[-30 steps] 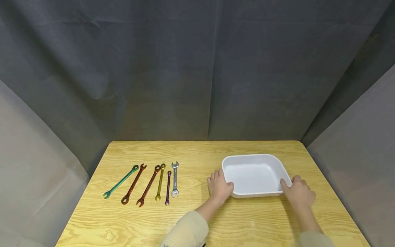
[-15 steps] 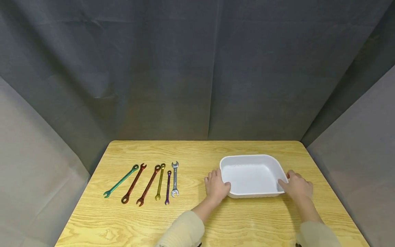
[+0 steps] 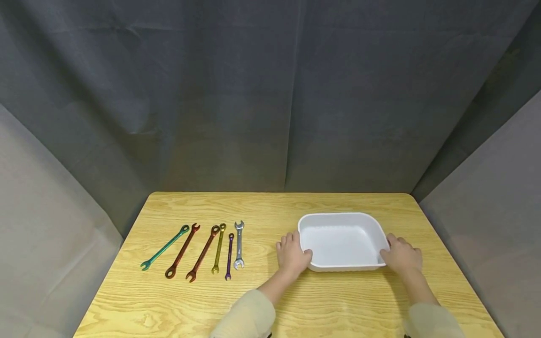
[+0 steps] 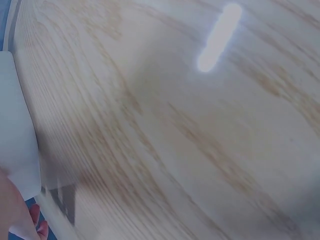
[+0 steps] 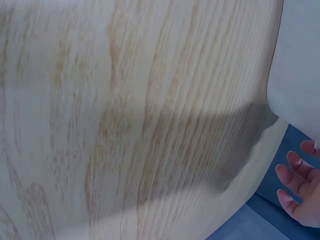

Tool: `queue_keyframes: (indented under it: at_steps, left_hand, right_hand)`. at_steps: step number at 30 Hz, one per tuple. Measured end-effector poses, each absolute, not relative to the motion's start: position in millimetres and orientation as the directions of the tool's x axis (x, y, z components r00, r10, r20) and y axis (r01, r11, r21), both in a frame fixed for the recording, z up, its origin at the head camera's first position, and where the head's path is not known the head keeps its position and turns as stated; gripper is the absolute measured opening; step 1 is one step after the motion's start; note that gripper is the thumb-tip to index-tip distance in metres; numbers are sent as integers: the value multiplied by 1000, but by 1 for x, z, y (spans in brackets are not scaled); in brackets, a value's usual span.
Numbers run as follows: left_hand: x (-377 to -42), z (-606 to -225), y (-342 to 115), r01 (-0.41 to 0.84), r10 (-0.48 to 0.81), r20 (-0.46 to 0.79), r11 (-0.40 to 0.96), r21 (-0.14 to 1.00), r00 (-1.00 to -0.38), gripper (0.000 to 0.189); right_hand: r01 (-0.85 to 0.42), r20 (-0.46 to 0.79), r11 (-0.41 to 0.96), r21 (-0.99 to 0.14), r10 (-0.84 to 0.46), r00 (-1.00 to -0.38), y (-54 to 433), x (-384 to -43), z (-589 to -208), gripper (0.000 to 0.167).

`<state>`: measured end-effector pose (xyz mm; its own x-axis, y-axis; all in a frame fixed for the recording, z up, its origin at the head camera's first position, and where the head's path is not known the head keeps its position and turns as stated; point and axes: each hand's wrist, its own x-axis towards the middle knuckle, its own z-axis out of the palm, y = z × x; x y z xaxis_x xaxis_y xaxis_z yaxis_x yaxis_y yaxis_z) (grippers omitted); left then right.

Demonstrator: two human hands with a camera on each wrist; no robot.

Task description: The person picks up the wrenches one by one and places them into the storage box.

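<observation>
Head view: a white tub [image 3: 340, 244] sits toward the right of a wood-grain worktop [image 3: 329, 300]. The left hand [image 3: 293, 253] grips its left side and the right hand [image 3: 403, 255] its right, fingers outside and thumbs over the rim, presumably so both ends stay level. Whether its base touches the worktop is hard to tell. Six wrenches [image 3: 239, 245] lie well apart on the left, roughly side by side, perhaps so each can be told apart.

Left wrist view: the tub's wall at the left edge, part of the hand below; its hold is mostly cut off.

Right wrist view: curled fingers beside the tub's lower corner.
</observation>
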<state>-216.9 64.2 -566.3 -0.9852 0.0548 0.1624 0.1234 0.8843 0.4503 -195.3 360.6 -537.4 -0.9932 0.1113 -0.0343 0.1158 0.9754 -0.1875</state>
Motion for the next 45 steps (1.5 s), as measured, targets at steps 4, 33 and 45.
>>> queue_keyframes:
  at_steps: [4,33,45]
  left_hand:
    - [-216,-565,62,129,63,160,888,442,-985,48]
    - [-216,-570,27,151,87,160,882,446,-983,52]
    - [-215,-569,9,146,82,160,885,442,-984,56]
  right_hand:
    - [121,-44,973,-195,114,-992,359,-194,-536,52]
    - [113,-20,966,-233,111,-994,330,-190,-541,51]
    - [108,-3,956,-272,112,-994,313,-189,-546,49]
